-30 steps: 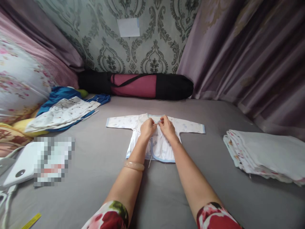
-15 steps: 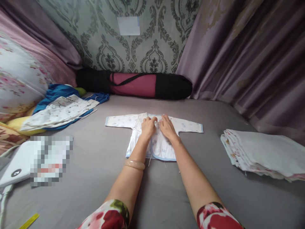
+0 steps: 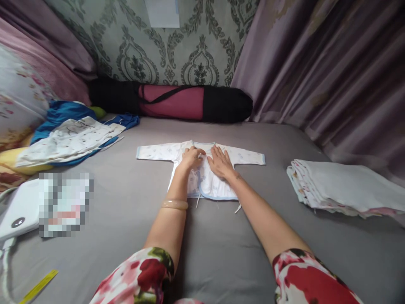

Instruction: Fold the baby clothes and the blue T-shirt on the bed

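Observation:
A small white baby shirt (image 3: pixel 209 185) with light blue trim lies flat on the grey bed sheet (image 3: pixel 209 249), sleeves spread to both sides. My left hand (image 3: pixel 190 157) rests on its chest near the collar, fingers curled onto the cloth. Just to the right of it, my right hand (image 3: pixel 220 162) lies flat on the shirt with fingers spread. Thin tie strings hang off the shirt's lower hem.
A stack of folded white cloths (image 3: pixel 341 190) lies at the right. Loose garments (image 3: pixel 68 141), white on blue, are heaped at the left by floral pillows. A pink and black rolled bag (image 3: pixel 177 101) lies along the wall. A white device (image 3: pixel 22 211) sits at the near left.
Both hands went from pinching the shirt at the collar to lying on its chest, the right one now flat. The view has shifted slightly.

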`<action>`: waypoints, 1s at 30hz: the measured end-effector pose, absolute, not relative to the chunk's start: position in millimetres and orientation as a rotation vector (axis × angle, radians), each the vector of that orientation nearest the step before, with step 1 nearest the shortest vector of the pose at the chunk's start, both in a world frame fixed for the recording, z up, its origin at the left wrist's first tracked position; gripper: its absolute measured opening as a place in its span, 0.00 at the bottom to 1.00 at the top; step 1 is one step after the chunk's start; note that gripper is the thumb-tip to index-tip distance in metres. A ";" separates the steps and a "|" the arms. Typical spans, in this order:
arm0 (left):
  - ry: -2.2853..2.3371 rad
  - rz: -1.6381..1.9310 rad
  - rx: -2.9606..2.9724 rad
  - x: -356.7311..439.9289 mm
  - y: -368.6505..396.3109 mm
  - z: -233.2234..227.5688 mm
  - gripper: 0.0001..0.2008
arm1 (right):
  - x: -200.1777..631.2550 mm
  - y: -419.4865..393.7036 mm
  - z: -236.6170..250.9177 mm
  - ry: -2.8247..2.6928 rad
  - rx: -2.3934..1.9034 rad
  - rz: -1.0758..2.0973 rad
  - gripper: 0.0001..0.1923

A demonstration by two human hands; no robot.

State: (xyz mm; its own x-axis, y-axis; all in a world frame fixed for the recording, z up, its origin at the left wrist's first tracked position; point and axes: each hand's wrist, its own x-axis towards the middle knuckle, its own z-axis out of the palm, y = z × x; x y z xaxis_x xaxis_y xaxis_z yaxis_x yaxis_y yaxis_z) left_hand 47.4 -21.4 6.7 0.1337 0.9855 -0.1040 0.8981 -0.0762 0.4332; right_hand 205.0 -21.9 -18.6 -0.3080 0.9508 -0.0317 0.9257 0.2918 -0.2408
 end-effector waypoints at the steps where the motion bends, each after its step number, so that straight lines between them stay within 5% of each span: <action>1: 1.799 0.294 2.034 45.6 -20.5 6.7 0.18 | 206.2 -28.1 -18.1 -2.456 -1.740 0.345 0.33; 21: 1.786 0.397 2.008 45.6 -25.1 4.2 0.22 | 209.5 -208.9 17.4 -2.688 -1.380 0.552 0.34; 25: 1.795 0.402 2.044 47.1 -29.1 3.2 0.21 | 224.1 -186.0 35.8 -2.663 -1.261 0.691 0.20; 30: 1.750 0.290 2.124 47.0 -29.7 8.9 0.23 | 240.3 -106.0 22.5 -2.405 -1.622 0.314 0.25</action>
